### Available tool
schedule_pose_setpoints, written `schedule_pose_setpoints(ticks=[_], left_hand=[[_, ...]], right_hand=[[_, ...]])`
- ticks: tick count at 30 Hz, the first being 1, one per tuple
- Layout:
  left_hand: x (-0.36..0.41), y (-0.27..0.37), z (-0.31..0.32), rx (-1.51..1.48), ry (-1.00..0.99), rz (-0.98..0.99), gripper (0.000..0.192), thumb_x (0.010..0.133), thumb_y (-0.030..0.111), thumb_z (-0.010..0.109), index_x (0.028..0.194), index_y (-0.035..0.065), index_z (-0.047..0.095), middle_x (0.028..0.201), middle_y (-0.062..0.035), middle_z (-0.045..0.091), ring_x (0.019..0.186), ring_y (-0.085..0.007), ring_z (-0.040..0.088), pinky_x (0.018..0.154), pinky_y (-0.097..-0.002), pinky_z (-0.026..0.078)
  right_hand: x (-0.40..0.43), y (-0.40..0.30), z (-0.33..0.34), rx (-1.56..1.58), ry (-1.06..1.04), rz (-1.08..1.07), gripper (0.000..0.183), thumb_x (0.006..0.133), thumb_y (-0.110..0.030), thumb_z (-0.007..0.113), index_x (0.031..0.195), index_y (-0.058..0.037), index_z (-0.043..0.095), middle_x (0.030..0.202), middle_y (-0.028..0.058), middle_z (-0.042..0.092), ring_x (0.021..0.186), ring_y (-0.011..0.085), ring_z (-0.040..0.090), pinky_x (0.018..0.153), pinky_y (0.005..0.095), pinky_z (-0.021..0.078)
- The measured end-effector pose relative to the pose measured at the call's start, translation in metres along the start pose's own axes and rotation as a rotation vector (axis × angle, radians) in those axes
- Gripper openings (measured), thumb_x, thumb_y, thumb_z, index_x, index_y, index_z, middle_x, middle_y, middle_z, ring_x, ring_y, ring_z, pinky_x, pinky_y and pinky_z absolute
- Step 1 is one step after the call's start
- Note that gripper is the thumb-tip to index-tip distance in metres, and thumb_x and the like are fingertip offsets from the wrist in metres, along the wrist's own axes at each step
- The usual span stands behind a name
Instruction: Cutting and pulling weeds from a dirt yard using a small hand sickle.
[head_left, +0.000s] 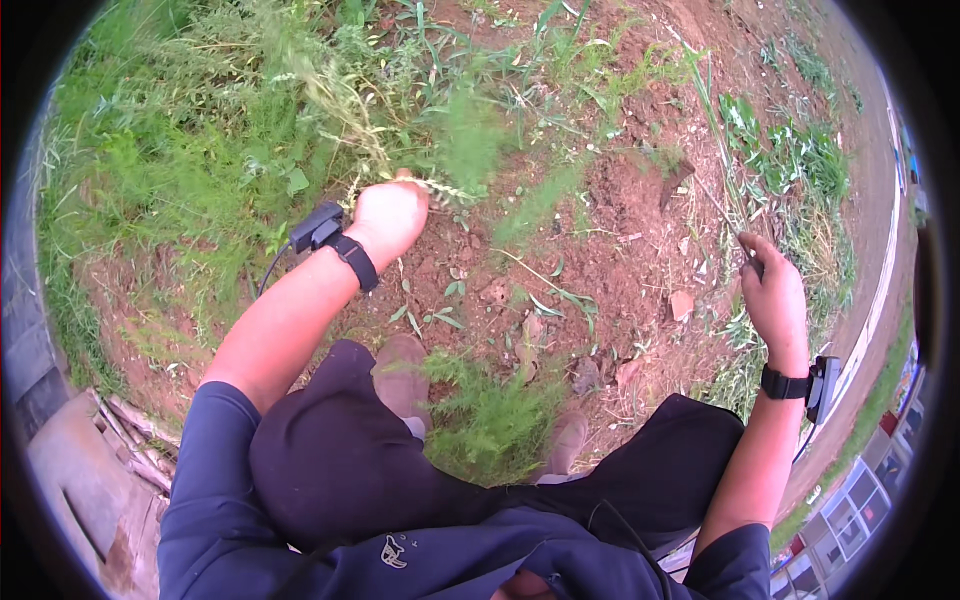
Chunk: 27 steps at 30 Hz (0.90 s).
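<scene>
Before my bent legs, my left hand (391, 219) is closed around the stems of a leafy weed (367, 139) at the edge of the green growth. To the right, my right hand (774, 292) grips the thin handle of a small hoe (716, 206). The hoe's brown blade (677, 182) rests at the reddish soil, up and left of that hand. Feathery green plants (472, 142) stand just right of my left hand, partly blurred. Each wrist wears a black strap with a small device.
Feathery green plants (487, 420) grow between my shoes (401, 375). Cut weeds (787, 161) lie in a heap at the right. A flat stone fragment (681, 305) and dry leaves (529, 345) dot the soil. Wooden sticks (135, 442) lie at the lower left.
</scene>
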<state>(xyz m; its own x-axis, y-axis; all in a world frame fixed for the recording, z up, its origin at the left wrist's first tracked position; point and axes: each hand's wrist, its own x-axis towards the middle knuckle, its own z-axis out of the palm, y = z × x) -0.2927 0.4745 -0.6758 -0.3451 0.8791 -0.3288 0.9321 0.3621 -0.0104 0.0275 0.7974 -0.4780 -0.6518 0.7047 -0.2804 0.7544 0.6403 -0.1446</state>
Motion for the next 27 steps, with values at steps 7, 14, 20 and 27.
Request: schedule_pose_setpoints(ticks=[7,14,20,27], left_hand=[[0.010,-0.017,0.004,-0.081,-0.128,-0.142,0.022,0.086,0.012,0.053,0.100,0.0025,0.068,0.086,-0.0169,0.071,0.079,-0.0318,0.072,0.064,-0.0428,0.058],[0.012,-0.021,0.007,-0.065,-0.159,-0.083,0.018,0.078,0.014,0.058,0.084,0.0076,0.074,0.081,-0.0164,0.070,0.077,-0.0324,0.071,0.064,-0.0439,0.058],[0.006,-0.017,0.003,-0.088,-0.109,-0.084,0.017,0.079,0.014,0.058,0.083,0.0080,0.074,0.084,-0.0160,0.071,0.079,-0.0316,0.071,0.067,-0.0430,0.058],[-0.007,-0.042,-0.055,-0.247,0.065,-0.277,0.020,0.085,0.020,0.057,0.094,0.0051,0.066,0.088,-0.0168,0.070,0.085,-0.0344,0.069,0.076,-0.0470,0.056]], right_hand=[[0.000,-0.002,0.000,-0.008,0.003,0.005,0.035,0.087,-0.005,0.055,0.119,-0.0087,0.067,0.099,0.0214,0.070,0.091,0.0378,0.068,0.081,0.0431,0.0531],[0.001,-0.002,0.000,-0.017,-0.020,0.026,0.039,0.086,-0.003,0.056,0.123,-0.0052,0.064,0.100,0.0196,0.071,0.086,0.0318,0.069,0.080,0.0388,0.0528],[0.002,-0.007,-0.001,-0.025,-0.022,0.025,0.035,0.087,-0.004,0.054,0.119,-0.0076,0.067,0.105,0.0195,0.070,0.095,0.0368,0.067,0.084,0.0424,0.0530],[0.004,-0.008,0.000,-0.039,-0.001,-0.006,0.035,0.087,-0.004,0.054,0.119,-0.0073,0.067,0.106,0.0192,0.070,0.096,0.0367,0.067,0.085,0.0424,0.0532]])
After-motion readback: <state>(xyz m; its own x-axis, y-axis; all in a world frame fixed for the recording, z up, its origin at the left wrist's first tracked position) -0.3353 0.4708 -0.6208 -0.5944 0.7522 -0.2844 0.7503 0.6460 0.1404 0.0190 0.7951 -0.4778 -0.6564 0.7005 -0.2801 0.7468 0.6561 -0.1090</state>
